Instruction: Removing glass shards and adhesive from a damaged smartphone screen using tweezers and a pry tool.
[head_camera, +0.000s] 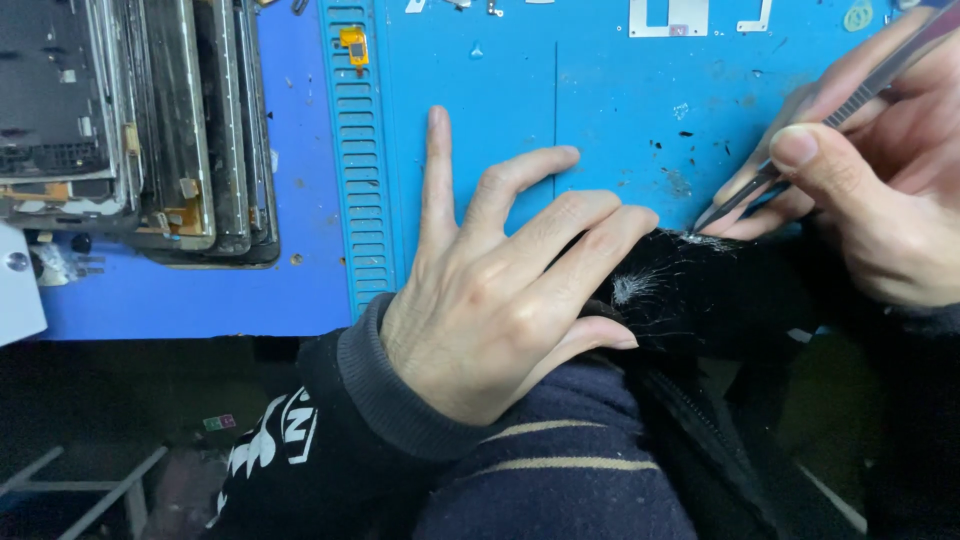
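Note:
My left hand lies flat with fingers spread, pressing down on a black cracked phone screen at the near edge of the blue work mat. Cracks show white on the screen beside my fingers. My right hand grips metal tweezers, whose tips touch the shattered upper edge of the screen. Dark sleeves cover both wrists.
A stack of dismantled phone frames and screens sits at the far left. A small orange flex part lies on the mat's ridged strip. Metal brackets rest at the far edge. Black debris specks dot the mat near the tweezers.

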